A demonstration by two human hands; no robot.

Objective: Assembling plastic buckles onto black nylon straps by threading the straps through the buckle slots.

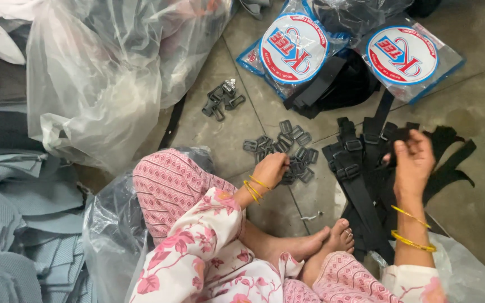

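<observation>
— What are my hands on right now?

— My left hand [270, 170] is down on the pile of grey plastic buckles [287, 151] on the floor, fingers curled over the near edge of it; I judge it closed around one buckle, though the knuckles hide the piece itself. My right hand [413, 163] is raised just beyond the heap of black webbing straps [360, 185], fingertips pinched on the end of one strap.

— Why hold the strap up like that?

— It seems lifted clear of the others so its free end stays easy to reach. The two hands are well apart, the strap heap between them.

— And around them?

— Beyond my left hand lies a smaller cluster of buckles [222, 99]. Past both hands sit two clear packets with round labels [402, 56], black webbing inside. Left of my left hand, a large clear plastic bag [96, 84].
</observation>
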